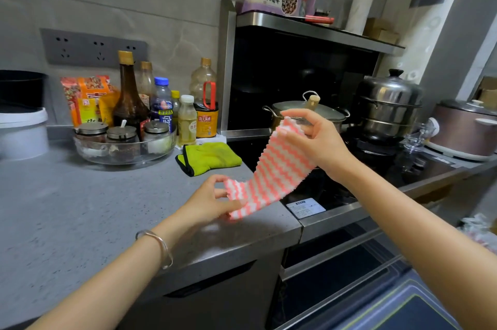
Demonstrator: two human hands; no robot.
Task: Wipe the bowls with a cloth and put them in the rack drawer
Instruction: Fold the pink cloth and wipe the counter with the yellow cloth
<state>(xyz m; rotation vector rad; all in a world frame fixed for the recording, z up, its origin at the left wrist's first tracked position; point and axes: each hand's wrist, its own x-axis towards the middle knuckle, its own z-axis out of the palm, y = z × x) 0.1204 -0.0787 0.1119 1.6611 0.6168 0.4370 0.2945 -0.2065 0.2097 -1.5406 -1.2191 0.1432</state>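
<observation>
A pink and white striped cloth (pixel 271 168) is stretched in the air between my two hands, above the front edge of the grey counter (pixel 80 208). My left hand (pixel 212 200) pinches its lower corner just over the counter. My right hand (pixel 314 138) pinches the upper end, raised in front of the stove. No bowl shows in this view, and no rack drawer can be made out.
A green cloth (pixel 209 157) lies folded on the counter beside a glass tray (pixel 123 152) of spice jars and several sauce bottles. A lidded pot (pixel 306 114) and a steel steamer (pixel 390 103) stand on the black hob. A rice cooker (pixel 465 127) sits far right.
</observation>
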